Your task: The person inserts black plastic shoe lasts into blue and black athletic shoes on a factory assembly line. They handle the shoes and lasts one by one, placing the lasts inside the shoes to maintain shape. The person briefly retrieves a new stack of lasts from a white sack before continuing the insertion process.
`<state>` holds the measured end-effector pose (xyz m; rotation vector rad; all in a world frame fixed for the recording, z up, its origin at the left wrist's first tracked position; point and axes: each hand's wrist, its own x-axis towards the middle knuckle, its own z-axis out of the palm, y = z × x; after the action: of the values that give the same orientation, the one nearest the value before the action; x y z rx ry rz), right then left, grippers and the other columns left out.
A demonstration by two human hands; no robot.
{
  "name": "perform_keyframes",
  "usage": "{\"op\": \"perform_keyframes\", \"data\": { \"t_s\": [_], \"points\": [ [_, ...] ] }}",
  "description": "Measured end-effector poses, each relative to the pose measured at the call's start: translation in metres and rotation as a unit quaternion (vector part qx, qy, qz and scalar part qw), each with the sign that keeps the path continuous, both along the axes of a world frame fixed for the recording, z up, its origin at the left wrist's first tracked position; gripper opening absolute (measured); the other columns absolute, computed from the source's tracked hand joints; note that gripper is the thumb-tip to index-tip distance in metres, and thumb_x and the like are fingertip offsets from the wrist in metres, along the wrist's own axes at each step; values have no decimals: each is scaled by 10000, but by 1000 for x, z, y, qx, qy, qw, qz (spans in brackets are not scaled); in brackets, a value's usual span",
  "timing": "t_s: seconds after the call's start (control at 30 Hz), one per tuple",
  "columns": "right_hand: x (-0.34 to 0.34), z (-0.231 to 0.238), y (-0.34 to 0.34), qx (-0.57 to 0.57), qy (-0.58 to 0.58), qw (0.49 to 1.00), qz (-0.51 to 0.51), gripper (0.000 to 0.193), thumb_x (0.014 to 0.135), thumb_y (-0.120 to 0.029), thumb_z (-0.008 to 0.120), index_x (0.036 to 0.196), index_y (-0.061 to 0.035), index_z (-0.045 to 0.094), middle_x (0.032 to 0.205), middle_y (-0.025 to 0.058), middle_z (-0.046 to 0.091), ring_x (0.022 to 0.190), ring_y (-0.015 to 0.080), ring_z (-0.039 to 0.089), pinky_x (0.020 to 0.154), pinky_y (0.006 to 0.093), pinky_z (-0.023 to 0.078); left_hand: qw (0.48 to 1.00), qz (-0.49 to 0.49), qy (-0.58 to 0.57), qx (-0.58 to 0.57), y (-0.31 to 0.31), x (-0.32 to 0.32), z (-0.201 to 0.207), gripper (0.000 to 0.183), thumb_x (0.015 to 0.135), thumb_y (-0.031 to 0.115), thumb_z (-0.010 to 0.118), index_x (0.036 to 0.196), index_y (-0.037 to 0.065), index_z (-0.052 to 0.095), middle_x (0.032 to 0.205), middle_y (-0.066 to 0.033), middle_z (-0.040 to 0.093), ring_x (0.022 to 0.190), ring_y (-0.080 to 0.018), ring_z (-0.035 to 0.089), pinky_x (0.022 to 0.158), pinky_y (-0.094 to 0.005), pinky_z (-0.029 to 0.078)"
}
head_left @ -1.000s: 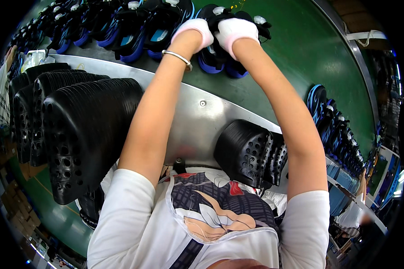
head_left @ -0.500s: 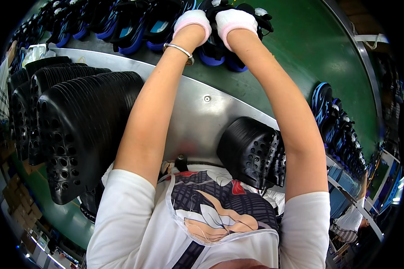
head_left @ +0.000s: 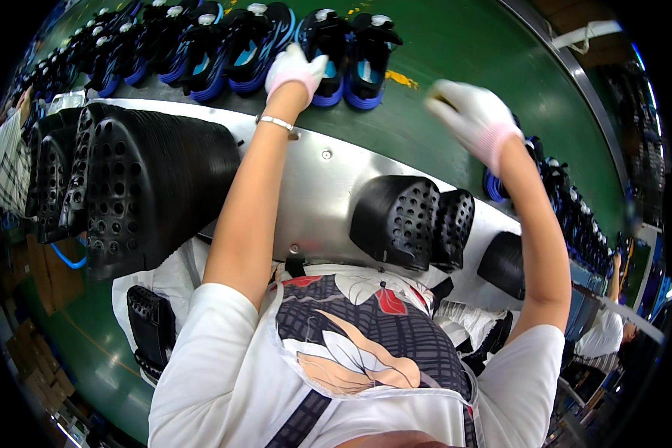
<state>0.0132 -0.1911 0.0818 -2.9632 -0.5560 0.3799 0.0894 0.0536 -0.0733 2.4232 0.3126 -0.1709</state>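
Note:
My left hand, in a white glove with a pink cuff, is beside a pair of black and blue sports shoes on the green surface. Its thumb is spread toward the left shoe of that pair; whether it touches is unclear. The right shoe of the pair stands close by, its blue insole showing. My right hand, gloved alike, hangs over the green surface to the right of the pair. Its thumb and fingers are apart, with nothing visible between them.
Nested black plastic pieces with round holes form tall stacks at the left of the metal ledge. A shorter black stack stands at its middle right. More shoes line the far left and the right. Other people are at both sides.
Both hands have come off the shoe pair's far part. My right hand has moved right and nearer, my left slightly left and nearer. The pair now shows uncovered.

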Motion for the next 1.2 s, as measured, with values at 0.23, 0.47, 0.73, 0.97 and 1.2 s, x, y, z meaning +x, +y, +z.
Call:
{"op": "perform_keyframes", "data": {
  "t_s": [0.23,0.47,0.73,0.97,1.2],
  "points": [
    [-73,28,-197,-89,-11,937,-337,369,864,-369,557,961,-32,669,862,202,664,850,373,635,788,415,488,955,21,-293,47,6,-36,4,459,871,353,596,1228,65,584,1193,-199,587,1070,-347,585,927,-409,471],
    [-96,-16,-270,-109,95,904,-403,659,796,-569,553,1057,24,672,1039,253,657,1035,358,624,912,401,468,960,-45,-272,-44,-26,-50,47,324,880,278,613,1138,91,671,1038,-124,636,863,-235,634,785,-336,509],
    [-35,-70,-213,-93,108,901,-410,539,809,-354,601,1188,28,604,1198,265,598,1145,378,572,970,413,458,949,-143,-271,-77,-37,-76,44,248,878,209,626,1083,82,686,942,-88,649,760,-176,620,727,-297,498],
    [15,-91,-124,-29,11,926,-375,410,773,-227,535,1104,-22,660,1114,247,637,1074,379,611,936,422,487,957,-165,-198,-135,-40,-99,36,224,891,194,612,1060,73,694,904,-104,653,786,-202,633,736,-300,496],
    [52,-99,-32,65,31,948,-309,503,789,-357,567,1118,19,629,1032,225,667,968,334,654,862,385,514,954,-189,-164,-163,-46,-104,21,236,904,165,597,1091,41,673,950,-79,660,824,-152,621,770,-254,475]
  ]
}}
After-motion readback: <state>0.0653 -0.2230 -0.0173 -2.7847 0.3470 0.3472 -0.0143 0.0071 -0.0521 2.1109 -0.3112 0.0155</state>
